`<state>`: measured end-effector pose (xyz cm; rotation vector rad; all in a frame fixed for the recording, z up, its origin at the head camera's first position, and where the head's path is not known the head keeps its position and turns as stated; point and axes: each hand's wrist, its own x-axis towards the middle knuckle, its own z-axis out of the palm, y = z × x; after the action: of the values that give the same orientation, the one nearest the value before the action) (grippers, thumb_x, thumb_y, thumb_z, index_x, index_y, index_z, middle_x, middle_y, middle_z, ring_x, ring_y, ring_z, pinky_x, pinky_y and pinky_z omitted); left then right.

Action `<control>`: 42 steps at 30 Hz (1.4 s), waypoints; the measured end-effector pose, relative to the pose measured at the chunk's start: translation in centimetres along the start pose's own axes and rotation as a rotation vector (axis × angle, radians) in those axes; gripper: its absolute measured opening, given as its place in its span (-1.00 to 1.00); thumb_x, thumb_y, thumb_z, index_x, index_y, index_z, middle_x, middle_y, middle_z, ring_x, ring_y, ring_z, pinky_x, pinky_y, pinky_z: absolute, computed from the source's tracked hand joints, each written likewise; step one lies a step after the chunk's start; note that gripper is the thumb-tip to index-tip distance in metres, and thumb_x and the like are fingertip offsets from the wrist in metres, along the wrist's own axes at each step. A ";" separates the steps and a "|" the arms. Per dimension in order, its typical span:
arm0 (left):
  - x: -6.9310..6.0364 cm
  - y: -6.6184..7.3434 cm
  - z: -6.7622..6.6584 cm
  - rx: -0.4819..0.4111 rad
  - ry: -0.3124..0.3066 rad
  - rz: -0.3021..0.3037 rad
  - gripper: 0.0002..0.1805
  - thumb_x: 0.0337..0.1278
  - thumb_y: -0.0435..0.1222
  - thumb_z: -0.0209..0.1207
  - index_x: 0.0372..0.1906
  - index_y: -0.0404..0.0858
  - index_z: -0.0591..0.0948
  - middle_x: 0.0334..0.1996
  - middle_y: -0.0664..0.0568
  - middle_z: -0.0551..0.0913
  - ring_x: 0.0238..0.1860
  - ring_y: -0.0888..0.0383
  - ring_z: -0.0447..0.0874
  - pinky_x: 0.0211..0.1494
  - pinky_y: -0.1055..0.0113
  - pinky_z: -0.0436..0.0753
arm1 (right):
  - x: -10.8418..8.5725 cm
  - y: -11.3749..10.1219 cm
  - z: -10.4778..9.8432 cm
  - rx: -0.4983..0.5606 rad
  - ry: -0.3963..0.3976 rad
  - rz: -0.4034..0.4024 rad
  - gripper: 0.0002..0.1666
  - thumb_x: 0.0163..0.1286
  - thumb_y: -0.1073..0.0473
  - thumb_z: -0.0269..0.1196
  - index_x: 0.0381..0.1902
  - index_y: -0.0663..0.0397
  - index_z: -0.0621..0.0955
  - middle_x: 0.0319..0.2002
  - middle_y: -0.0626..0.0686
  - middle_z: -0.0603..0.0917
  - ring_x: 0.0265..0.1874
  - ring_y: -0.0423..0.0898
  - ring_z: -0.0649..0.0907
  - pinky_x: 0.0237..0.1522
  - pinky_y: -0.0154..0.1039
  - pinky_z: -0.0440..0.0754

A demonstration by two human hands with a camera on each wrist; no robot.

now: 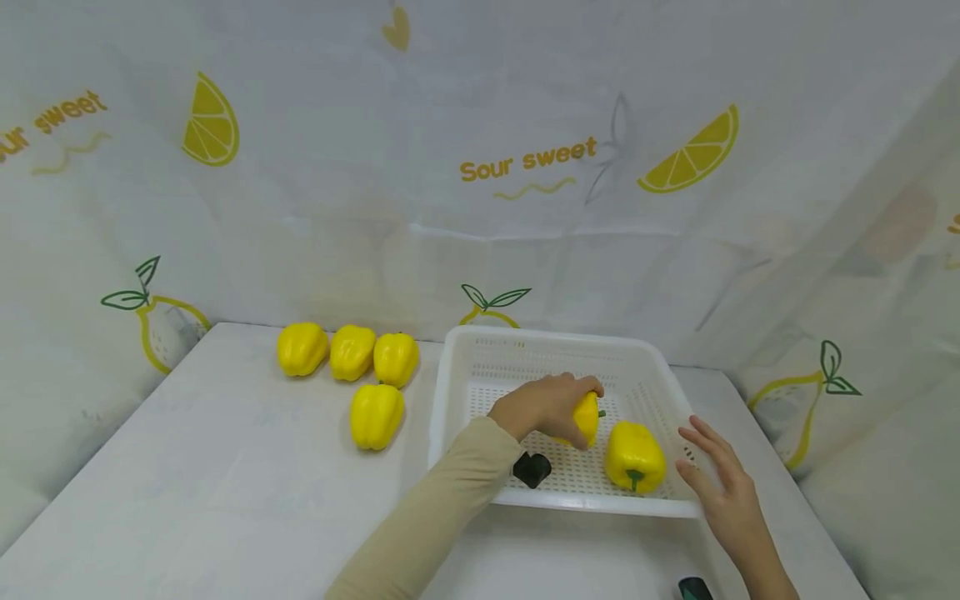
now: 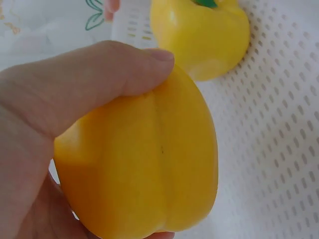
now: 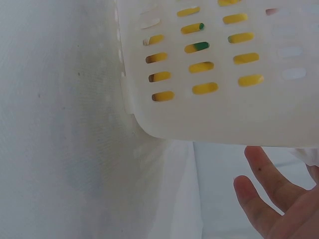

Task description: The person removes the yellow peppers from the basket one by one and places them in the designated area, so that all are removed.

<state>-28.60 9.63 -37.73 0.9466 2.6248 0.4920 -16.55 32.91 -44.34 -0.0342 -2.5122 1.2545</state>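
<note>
My left hand point(image 1: 546, 406) reaches into a white perforated plastic basket point(image 1: 592, 502) and grips a yellow bell pepper point(image 1: 587, 417). In the left wrist view the thumb lies across the side of this bell pepper point(image 2: 144, 164), with fingers curled beneath it. A second yellow bell pepper point(image 1: 634, 457) with a green stem sits in the basket, to the right of the held one. My right hand point(image 1: 723, 492) is at the basket's right rim, fingers spread and holding nothing. In the right wrist view its fingertips point(image 3: 254, 153) are close to the rim; I cannot tell whether they touch.
Several yellow bell peppers point(image 1: 377, 417) stand grouped on the white table point(image 1: 225, 467), left of the basket. A white curtain point(image 1: 322, 208) printed with lemons hangs behind and around the table. A dark wrist device point(image 1: 532, 469) shows beside my left sleeve.
</note>
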 end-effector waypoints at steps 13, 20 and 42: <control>-2.9 0.7 -2.6 -0.014 0.142 0.057 -0.19 -0.01 -0.03 0.42 0.38 0.14 0.32 0.02 0.11 0.52 -0.19 0.24 0.50 -0.25 0.45 0.53 | -0.1 0.5 -0.1 -0.017 0.022 -0.021 -0.48 0.50 0.22 0.12 0.36 0.25 0.40 0.47 -0.40 0.17 0.27 -0.76 0.04 0.56 0.19 -0.19; -4.3 0.6 -3.2 -0.041 0.250 0.064 -0.21 -0.04 -0.01 0.41 0.35 0.13 0.34 0.01 0.10 0.52 -0.19 0.23 0.49 -0.30 0.44 0.51 | -0.1 0.4 -0.1 -0.009 0.016 -0.021 -0.47 0.50 0.22 0.12 0.37 0.26 0.39 0.47 -0.41 0.15 0.26 -0.77 0.03 0.54 0.26 -0.20; -8.5 -1.6 -3.1 -0.171 0.435 0.080 -0.19 0.01 0.03 0.39 0.39 0.07 0.33 0.19 0.14 0.51 -0.02 0.22 0.51 -0.11 0.40 0.56 | 0.0 0.2 0.2 -0.001 0.026 -0.017 -0.47 0.51 0.20 0.11 0.37 0.24 0.39 0.49 -0.39 0.15 0.25 -0.77 0.05 0.50 0.34 -0.20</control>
<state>-24.47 2.19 -34.18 0.9823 2.8614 1.0284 -16.59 32.89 -44.63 -0.0292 -2.4860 1.2379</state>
